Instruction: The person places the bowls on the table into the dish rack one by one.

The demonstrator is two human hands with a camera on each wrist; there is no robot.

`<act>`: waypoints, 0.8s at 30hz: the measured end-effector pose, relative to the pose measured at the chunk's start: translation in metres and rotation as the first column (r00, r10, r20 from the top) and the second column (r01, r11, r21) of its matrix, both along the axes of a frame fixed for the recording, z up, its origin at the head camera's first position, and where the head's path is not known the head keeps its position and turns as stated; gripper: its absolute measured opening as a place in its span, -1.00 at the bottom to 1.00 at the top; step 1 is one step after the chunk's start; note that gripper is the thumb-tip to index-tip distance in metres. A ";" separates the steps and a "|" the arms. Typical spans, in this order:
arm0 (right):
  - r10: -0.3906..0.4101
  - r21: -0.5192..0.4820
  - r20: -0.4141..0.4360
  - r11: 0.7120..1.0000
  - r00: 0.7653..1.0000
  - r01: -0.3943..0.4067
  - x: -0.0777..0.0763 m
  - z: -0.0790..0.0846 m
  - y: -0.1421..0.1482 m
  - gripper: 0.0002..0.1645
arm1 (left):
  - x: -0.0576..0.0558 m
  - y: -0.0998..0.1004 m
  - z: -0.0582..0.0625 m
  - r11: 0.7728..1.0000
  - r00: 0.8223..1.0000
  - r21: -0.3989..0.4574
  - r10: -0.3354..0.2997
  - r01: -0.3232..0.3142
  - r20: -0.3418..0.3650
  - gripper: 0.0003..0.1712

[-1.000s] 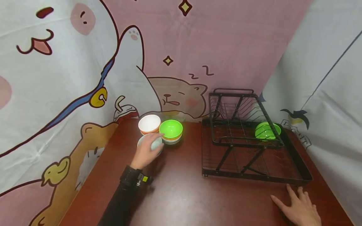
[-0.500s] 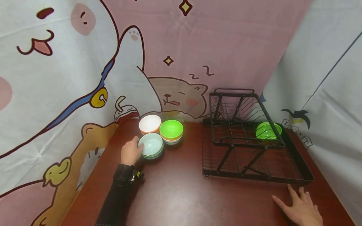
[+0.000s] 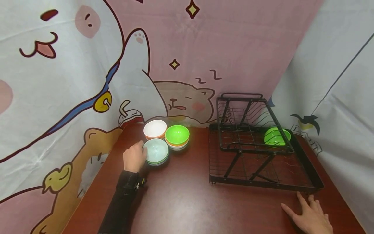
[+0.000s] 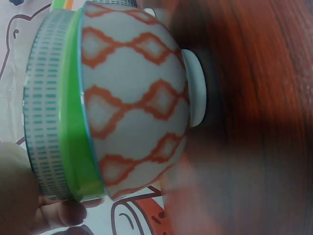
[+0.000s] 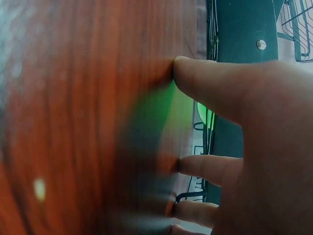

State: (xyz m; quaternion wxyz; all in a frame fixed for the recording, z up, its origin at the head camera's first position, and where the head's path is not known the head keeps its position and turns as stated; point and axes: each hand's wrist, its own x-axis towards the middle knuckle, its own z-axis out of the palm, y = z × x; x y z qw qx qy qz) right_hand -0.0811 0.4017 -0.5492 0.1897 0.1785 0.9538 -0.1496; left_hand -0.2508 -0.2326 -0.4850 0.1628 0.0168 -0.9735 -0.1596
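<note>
A brown table (image 3: 187, 201) bears three bowl stacks (image 3: 156, 151) and a rack (image 3: 257, 150).

Left fingers (image 4: 63, 215) (earlier above) beside bowls (image 3: 157, 151)

Fabric backdrop (image 3: 248, 42), pink at upper centre, white at both sides; creased. Printed on it: large white cartoon animal (image 3: 64, 74), upper left, one paw raised, with blue collar (image 3: 71, 113) and yellow bell (image 3: 103, 102); two four-pointed yellow stars (image 3: 192, 9), top centre; dozing grey-brown cartoon animal (image 3: 182, 92), centre, two "Z" letters (image 3: 215, 74) above; yellow chick (image 3: 58, 178), lower left; black bird (image 3: 308, 122), right. Tabletop (image 3: 190, 201), reddish-brown wood grain, glossy, lower centre.
</note>
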 end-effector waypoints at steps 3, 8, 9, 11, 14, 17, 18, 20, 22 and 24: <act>-0.002 0.000 0.003 1.000 1.000 0.002 0.001 0.000 0.001 0.45 | 0.000 0.001 0.000 1.000 1.000 -0.005 -0.003 0.003 -0.026 -0.77; 0.011 -0.018 0.003 1.000 1.000 -0.011 0.000 0.001 0.001 0.46 | 0.000 0.002 0.000 1.000 0.998 -0.011 -0.011 0.011 -0.063 -0.78; 0.011 -0.020 0.003 1.000 1.000 -0.011 0.000 0.002 0.001 0.46 | -0.001 0.003 0.000 1.000 0.998 -0.013 -0.016 0.016 -0.067 -0.78; 0.010 -0.016 0.005 1.000 1.000 -0.009 -0.001 0.002 0.000 0.47 | -0.001 0.002 0.001 0.999 0.997 -0.027 -0.025 0.023 -0.072 -0.78; 0.007 -0.009 0.002 1.000 1.000 -0.007 -0.001 0.001 0.000 0.47 | -0.001 0.002 0.002 0.998 0.996 -0.054 -0.032 0.028 -0.086 -0.78; 0.008 -0.006 -0.001 1.000 1.000 -0.008 -0.001 0.001 0.000 0.46 | -0.001 0.002 0.003 0.999 0.994 -0.043 -0.037 0.032 -0.107 -0.80; 0.006 -0.006 -0.006 1.000 1.000 -0.006 0.000 0.001 0.000 0.46 | 0.000 0.002 0.004 0.999 0.993 -0.029 -0.040 0.037 -0.113 -0.81; 0.002 -0.005 -0.007 1.000 1.000 -0.002 0.000 0.001 -0.001 0.46 | 0.000 0.002 0.004 0.999 0.992 0.006 -0.048 0.049 -0.120 -0.83; -0.003 -0.007 -0.008 1.000 1.000 0.003 0.000 0.001 -0.001 0.46 | 0.001 0.001 0.005 0.998 0.991 0.034 -0.049 0.054 -0.123 -0.83; -0.005 -0.009 -0.010 1.000 1.000 0.005 -0.001 0.000 -0.002 0.46 | 0.003 0.000 0.007 0.997 0.991 0.049 -0.047 0.053 -0.126 -0.83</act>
